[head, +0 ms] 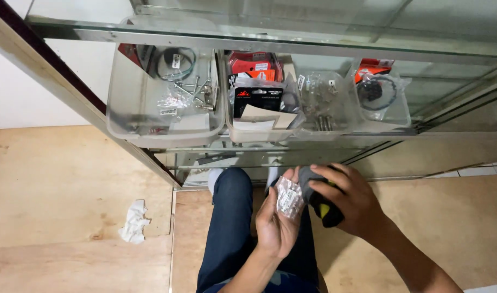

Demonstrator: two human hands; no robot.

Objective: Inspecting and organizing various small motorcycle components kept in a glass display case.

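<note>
Left hand [275, 220] is turned palm up above the person's lap, fingers loosely curled, and cradles a small clear plastic bag [288, 196] that seems to hold little metal parts; what they are is too small to tell. The bag rests across the fingers and upper palm, its far end touching the dark object held beside it. Right hand [350, 201] is closed around a black tool handle with a yellow stripe [320, 202], fingers wrapped over its top and thumb side toward the bag, so the two hands sit just beside each other with bag and handle in contact. The handle's lower end pokes out below the right hand's knuckles.

Below the hands, dark blue jeans [232, 228] run down to a pale sock near the foot of a glass display cabinet [270, 38]. Inside it, on a glass shelf, stand three clear plastic bins: the left bin [123, 103] holds bolts, a looped cable and small bagged parts; the middle bin [235, 133] holds red and black carded packages; the right bin [403, 111] holds bagged hardware and a coiled black part. A crumpled white tissue [133, 221] lies on the plywood floor [58, 184], well apart to the left of the hands.
</note>
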